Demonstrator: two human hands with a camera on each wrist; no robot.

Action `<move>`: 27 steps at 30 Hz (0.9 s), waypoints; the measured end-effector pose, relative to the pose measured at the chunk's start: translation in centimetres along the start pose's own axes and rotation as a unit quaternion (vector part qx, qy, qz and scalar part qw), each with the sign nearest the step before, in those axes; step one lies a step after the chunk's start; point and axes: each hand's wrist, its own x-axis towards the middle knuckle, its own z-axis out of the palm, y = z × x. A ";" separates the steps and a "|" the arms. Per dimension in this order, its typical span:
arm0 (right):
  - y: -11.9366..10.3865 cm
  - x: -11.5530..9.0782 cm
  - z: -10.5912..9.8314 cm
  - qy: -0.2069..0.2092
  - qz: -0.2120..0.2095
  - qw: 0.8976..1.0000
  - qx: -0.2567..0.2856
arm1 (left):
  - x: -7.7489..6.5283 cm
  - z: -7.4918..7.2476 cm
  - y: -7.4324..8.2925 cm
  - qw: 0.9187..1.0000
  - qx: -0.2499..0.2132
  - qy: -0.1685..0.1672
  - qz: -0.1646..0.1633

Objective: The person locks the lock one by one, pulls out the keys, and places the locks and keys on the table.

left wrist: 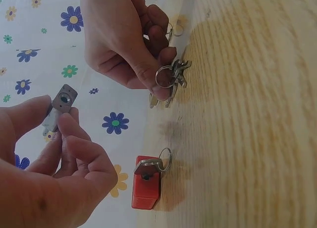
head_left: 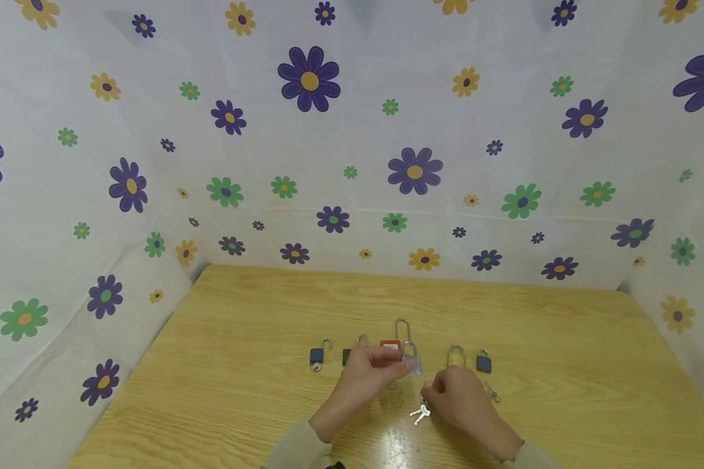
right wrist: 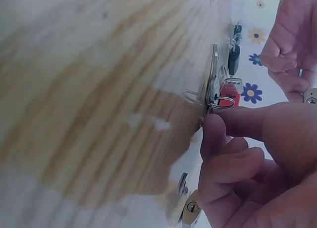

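Observation:
My left hand holds a small silver padlock between thumb and fingers, raised over the table. The shackle points away from me, and the keyhole end faces the left wrist camera. Low over the wood, my right hand pinches a key ring between thumb and index finger. Silver keys hang from that ring close to the tabletop. Beyond the left fingers lies a red padlock with a tall shackle, partly hidden in the head view. A key sits in its keyhole.
On the wooden table, a blue padlock with its shackle swung open lies at left, beside a dark padlock partly behind the left hand. To the right are a brass padlock, another blue padlock and loose keys. Flowered cloth surrounds the table.

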 end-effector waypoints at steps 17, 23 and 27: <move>1.1 -1.1 -3.3 0.024 0.022 0.999 -0.005 | 0.8 0.2 -0.6 0.995 0.099 0.007 0.022; 2.3 -1.6 -5.6 0.023 0.051 0.998 -0.011 | 1.8 0.7 -0.9 0.988 0.150 0.009 0.029; 2.6 -2.1 -6.7 0.019 0.069 0.997 -0.006 | 2.4 1.4 -0.9 0.980 0.196 0.020 0.036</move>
